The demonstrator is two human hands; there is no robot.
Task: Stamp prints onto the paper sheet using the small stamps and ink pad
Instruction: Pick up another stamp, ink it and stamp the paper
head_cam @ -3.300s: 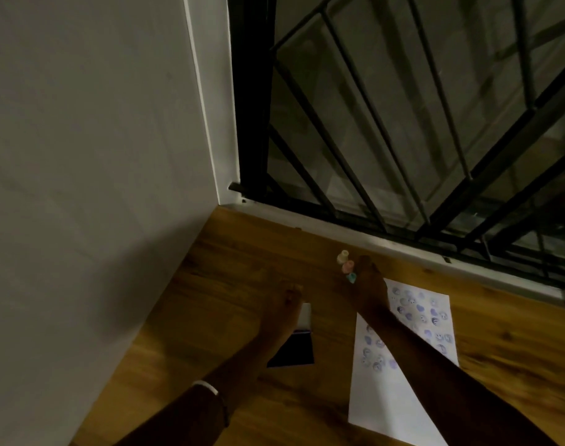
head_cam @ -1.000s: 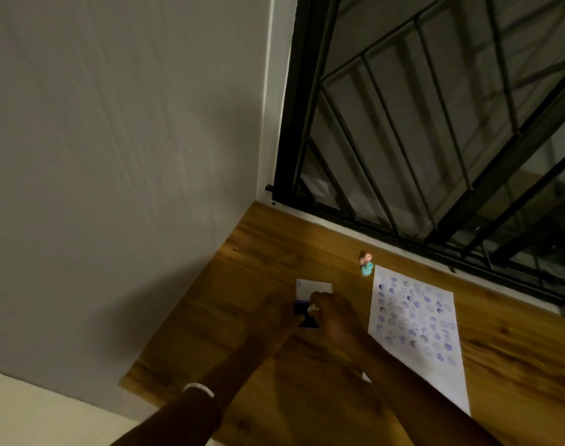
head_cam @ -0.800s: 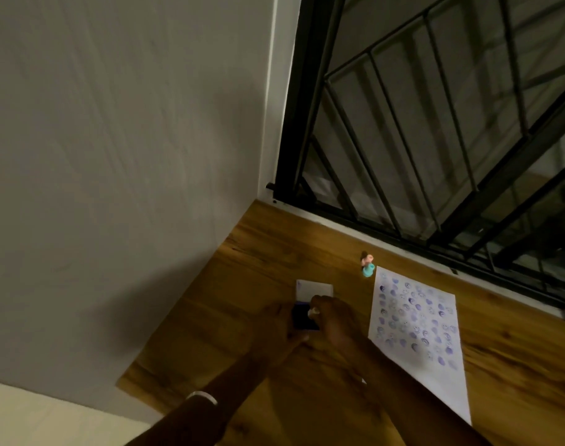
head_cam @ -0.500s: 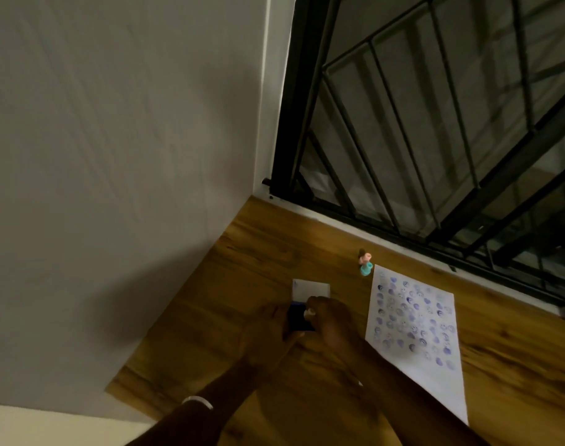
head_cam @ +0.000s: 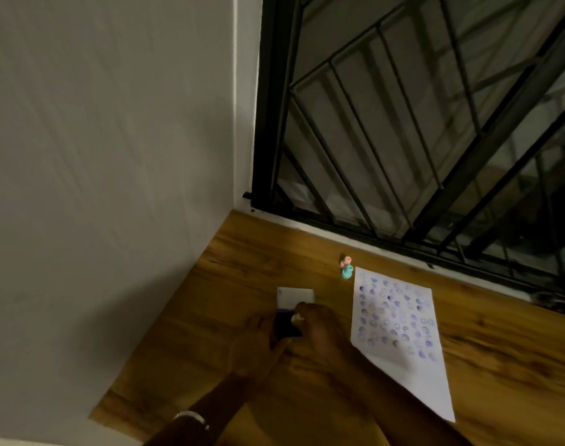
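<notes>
A dark ink pad (head_cam: pixel 286 323) with its white lid (head_cam: pixel 295 297) folded back lies on the wooden tabletop (head_cam: pixel 252 268). My left hand (head_cam: pixel 258 339) grips the pad's near left side. My right hand (head_cam: pixel 319 326) pinches a small pale stamp (head_cam: pixel 297 317) and holds it on the pad's right edge. To the right lies the white paper sheet (head_cam: pixel 403 358), its upper half covered with several rows of purple prints. A pink stamp (head_cam: pixel 346 260) and a teal stamp (head_cam: pixel 347 272) stand just beyond the sheet's top left corner.
A grey wall (head_cam: pixel 107 156) closes off the left side of the tabletop. A black metal window grille (head_cam: pixel 403 123) runs along the far edge behind a white sill (head_cam: pixel 306 225). A bracelet (head_cam: pixel 191 416) circles my left wrist.
3.3 s ago my right hand was at the stamps by the sheet's top corner, where three stood. It has since brought one stamp to the ink pad; my left hand closed on the pad.
</notes>
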